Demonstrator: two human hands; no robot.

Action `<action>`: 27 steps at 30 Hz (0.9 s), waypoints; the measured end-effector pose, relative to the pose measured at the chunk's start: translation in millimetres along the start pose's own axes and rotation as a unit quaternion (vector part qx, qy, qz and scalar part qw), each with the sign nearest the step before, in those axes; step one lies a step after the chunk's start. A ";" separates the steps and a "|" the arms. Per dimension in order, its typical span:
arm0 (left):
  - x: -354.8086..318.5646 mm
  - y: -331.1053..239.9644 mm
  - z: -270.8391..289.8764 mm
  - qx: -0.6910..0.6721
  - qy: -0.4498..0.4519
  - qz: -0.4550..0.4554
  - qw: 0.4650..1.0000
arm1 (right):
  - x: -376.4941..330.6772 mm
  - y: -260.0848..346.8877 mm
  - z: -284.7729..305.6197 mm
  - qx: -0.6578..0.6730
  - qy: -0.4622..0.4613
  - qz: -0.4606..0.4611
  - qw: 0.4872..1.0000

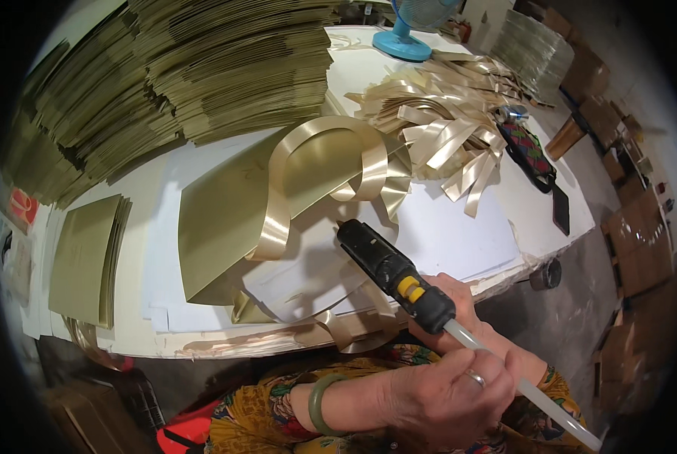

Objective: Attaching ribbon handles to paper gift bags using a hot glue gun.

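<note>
A black glue gun (pixel 388 265) with yellow parts points up and to the left over the table. My right hand (pixel 459 303) grips it from behind, partly hidden by the gun and my other hand. My left hand (pixel 452 397), with a ring and a green bangle at the wrist, is closed around a long whitish glue stick (pixel 558 416) that runs into the gun's rear. Beyond the nozzle lies an olive-gold paper piece (pixel 225 204), folded and partly raised. A shiny champagne ribbon (pixel 278 227) loops over it, and another ribbon (pixel 346 333) hangs at the table's near edge.
Tall stacks of olive-gold paper pieces (pixel 232 68) fill the back left; a smaller pile (pixel 89 257) lies at left. Bundled ribbons (pixel 444 129), a blue fan (pixel 403 45) and a patterned pouch (pixel 527 151) are toward the back and right. Cardboard boxes (pixel 641 242) stand beyond the table.
</note>
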State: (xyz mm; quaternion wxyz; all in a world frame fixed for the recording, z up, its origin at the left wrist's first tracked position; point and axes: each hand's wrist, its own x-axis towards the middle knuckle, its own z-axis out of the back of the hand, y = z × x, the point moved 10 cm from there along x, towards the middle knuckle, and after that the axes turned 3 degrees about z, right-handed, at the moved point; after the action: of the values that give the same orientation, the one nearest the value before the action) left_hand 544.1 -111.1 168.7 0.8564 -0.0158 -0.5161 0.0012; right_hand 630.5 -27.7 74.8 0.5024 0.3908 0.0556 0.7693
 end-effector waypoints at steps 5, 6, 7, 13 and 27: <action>-4.8 3.2 2.3 -0.063 -0.011 -0.016 0.998 | -2.9 -6.4 -3.8 0.088 0.020 -0.022 0.996; -4.1 7.2 2.1 -0.088 0.001 0.007 0.996 | -10.4 -12.8 -3.1 0.081 0.016 -0.025 0.996; -3.9 11.7 2.6 -0.112 0.013 0.029 0.993 | -24.3 -34.4 -14.4 0.148 0.034 -0.086 0.985; -32.3 46.0 7.7 0.050 0.080 0.067 0.993 | -61.8 -54.6 -1.0 0.318 0.072 -0.383 0.864; -128.8 164.1 13.9 0.156 0.410 0.355 0.825 | -219.7 -127.0 255.9 0.029 -0.239 -0.462 0.854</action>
State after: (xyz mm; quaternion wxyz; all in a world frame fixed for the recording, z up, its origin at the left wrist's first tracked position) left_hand 474.0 51.0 56.7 0.9205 -0.0637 -0.0693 0.3793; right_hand 933.0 -223.5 70.4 0.7861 0.5061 0.1300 0.3301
